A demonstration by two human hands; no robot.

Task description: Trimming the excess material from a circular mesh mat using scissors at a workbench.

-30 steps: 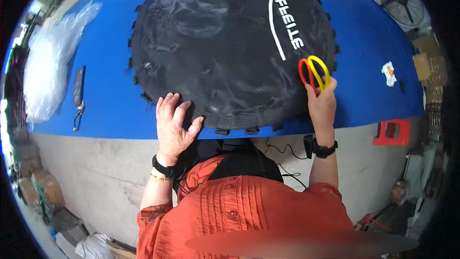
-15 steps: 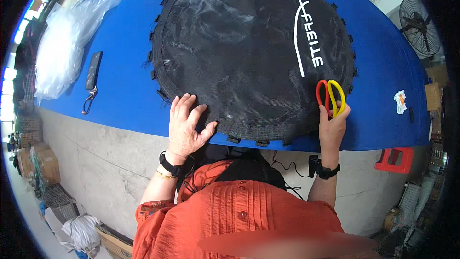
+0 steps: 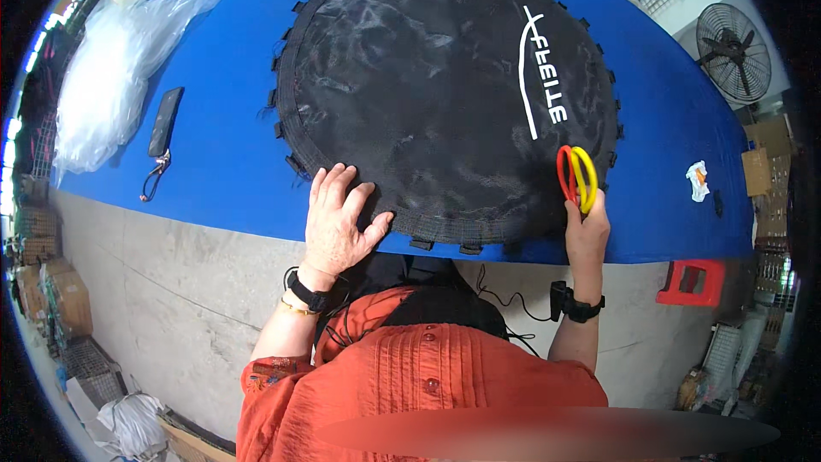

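A round black mesh trampoline mat [image 3: 428, 111] lies spread on the blue table. Dark tabs stick out all around its rim, and a white print marks its right side. My left hand [image 3: 335, 221] rests on the mat's near-left edge with its fingers spread and nothing held. At the mat's near-right edge, my right hand [image 3: 588, 229] is closed around scissors, whose red and yellow handle loops [image 3: 577, 178] point away from me. The scissors' blades are hidden by the hand.
On the blue table [image 3: 222, 120], a heap of clear plastic bags [image 3: 103, 77] and a dark phone [image 3: 167, 122] with a strap lie at left. A small white wrapper [image 3: 698, 181] is at right. A red stool [image 3: 691, 282] and a fan [image 3: 733, 50] stand beyond the table's edge.
The right hand and scissors have shifted slightly left, and the handle loops now appear narrower. The left hand stays on the mat's edge. The whole view has turned slightly.
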